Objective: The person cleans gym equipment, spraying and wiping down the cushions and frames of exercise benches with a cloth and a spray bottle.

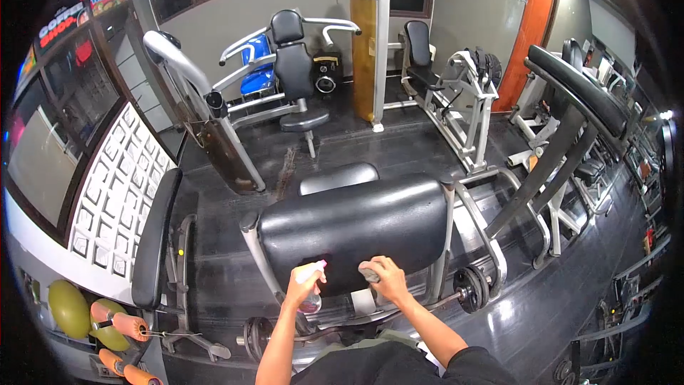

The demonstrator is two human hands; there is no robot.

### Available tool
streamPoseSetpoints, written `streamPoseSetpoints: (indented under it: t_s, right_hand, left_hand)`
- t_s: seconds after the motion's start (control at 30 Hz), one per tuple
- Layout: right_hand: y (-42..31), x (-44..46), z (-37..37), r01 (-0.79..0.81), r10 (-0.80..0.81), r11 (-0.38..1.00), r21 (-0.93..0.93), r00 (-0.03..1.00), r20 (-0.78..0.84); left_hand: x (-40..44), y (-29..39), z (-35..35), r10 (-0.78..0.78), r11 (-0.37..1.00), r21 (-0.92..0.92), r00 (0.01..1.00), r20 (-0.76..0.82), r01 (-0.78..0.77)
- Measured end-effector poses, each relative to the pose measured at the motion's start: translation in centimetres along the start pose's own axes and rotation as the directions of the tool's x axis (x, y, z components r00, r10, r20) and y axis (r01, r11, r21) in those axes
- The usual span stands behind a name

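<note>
Black pad (356, 217); curled hands (306, 281) (389, 281) grip bottle (311, 304), cloth (369, 271).

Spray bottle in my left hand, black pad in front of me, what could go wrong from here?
The spray bottle in your left hand is by the near edge of the black pad, so drips could reach the floor and make it slippery. The weighted bar runs between you and the pad, so stepping closer might bump it. The pad looks glossy; your right hand, holding a grey cloth or sponge, could slide if you lean on it wet.
</note>
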State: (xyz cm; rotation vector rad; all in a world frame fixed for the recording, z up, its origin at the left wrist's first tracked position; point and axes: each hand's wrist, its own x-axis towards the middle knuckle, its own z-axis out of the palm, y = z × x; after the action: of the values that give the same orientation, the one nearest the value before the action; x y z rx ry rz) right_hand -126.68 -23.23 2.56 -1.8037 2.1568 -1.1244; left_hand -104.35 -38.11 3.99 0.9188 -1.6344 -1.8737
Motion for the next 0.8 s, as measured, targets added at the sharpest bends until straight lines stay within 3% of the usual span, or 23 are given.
streamPoseSetpoints:
  t_s: [0.1,0.23,0.33,0.53,0.67,0.73,0.8]
  right_hand:
    - [-0.4,0.8,-1.3,-0.097,0.115,0.990,0.106,0.978,-0.174]
    - [-1.2,1.5,-2.9,-0.251,0.318,0.946,0.203,0.833,-0.453]
    - [-2.8,0.8,-3.6,-0.255,0.369,0.925,0.281,0.773,-0.516]
    - [-3.5,3.8,-3.4,-0.283,0.391,0.919,0.275,0.744,-0.541]
    - [-3.7,4.8,1.9,-0.272,0.331,0.944,0.188,0.771,-0.544]
    - [-4.2,3.1,4.6,-0.200,0.237,0.972,0.126,0.808,-0.540]
    - [-4.8,0.5,6.2,-0.172,0.167,0.985,0.026,0.897,-0.409]
  left_hand:
    - [-0.7,1.1,0.9,0.004,0.995,0.098,1.000,-0.007,-0.003]
    - [-0.6,2.8,3.2,0.010,0.989,0.144,1.000,0.024,-0.013]
    - [0.0,2.6,3.4,0.013,0.993,0.117,0.999,0.037,-0.018]
    - [0.0,2.1,-0.4,0.043,0.999,-0.012,0.998,0.053,-0.043]
    - [0.4,1.4,-4.0,0.046,0.998,0.028,0.998,0.034,-0.047]
    - [0.9,1.0,-5.1,0.037,0.998,0.055,0.999,0.008,-0.038]
    - [1.4,0.2,-5.7,0.030,0.999,0.019,0.999,0.041,-0.031]
